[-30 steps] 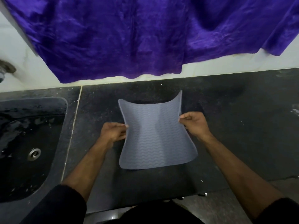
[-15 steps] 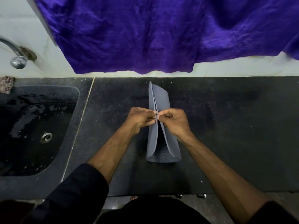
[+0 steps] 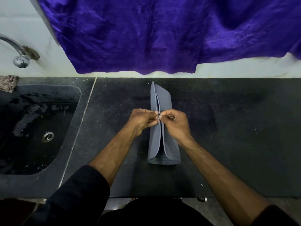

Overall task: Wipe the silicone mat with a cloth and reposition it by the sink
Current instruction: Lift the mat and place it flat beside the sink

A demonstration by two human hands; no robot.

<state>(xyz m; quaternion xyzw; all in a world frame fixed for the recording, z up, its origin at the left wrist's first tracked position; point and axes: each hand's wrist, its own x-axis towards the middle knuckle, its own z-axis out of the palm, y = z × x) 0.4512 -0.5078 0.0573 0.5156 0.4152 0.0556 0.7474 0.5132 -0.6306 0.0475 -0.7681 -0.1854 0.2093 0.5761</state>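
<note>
The grey silicone mat stands folded in half on the black counter, its two long edges brought together on top and its fold resting on the stone. My left hand pinches the left edge and my right hand pinches the right edge, fingertips meeting at the mat's middle. The wavy ribbed face shows inside the near opening. The black sink lies to the left, wet, with a metal drain. A patterned cloth sits at the sink's far left corner, mostly cut off by the frame.
A chrome tap juts from the white wall above the sink. A large purple cloth hangs down the wall behind the counter. The counter's front edge runs just in front of my body, with floor below.
A second ago the mat was held spread open between my hands. I brought its two sides together into a fold; over the last half second my hands barely moved.
</note>
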